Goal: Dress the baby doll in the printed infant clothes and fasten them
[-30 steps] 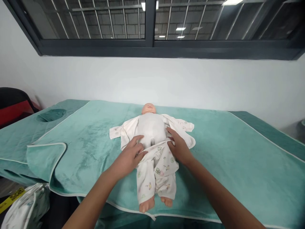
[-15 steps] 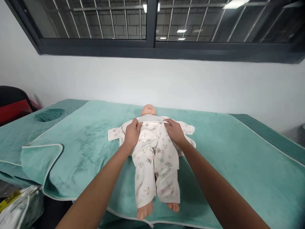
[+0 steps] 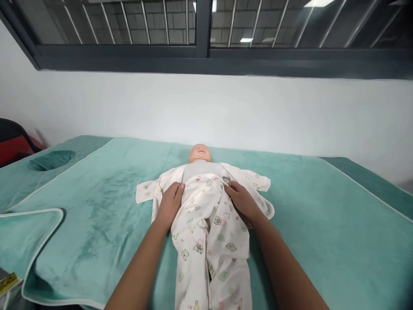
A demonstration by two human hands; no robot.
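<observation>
A baby doll lies on its back, head toward the wall. It wears an open white printed jacket with sleeves spread to both sides, over a grey-white torso. White patterned baby trousers cover its legs and reach up over the belly. My left hand is closed at the left side of the waistband, thumb on top and fingertips hidden. On the right side, my right hand grips the waistband, its fingers curled under the cloth. The doll's feet are out of the frame.
A green plush cover spreads under the doll, with a folded corner at the left. Past it at the left is a padded surface with a round hole. A white wall and dark-framed window stand behind. A black-and-red object sits far left.
Both hands have come down slightly toward me with the waistband, which now sags in the middle and shows more of the torso. The camera has moved closer, so the feet have left view.
</observation>
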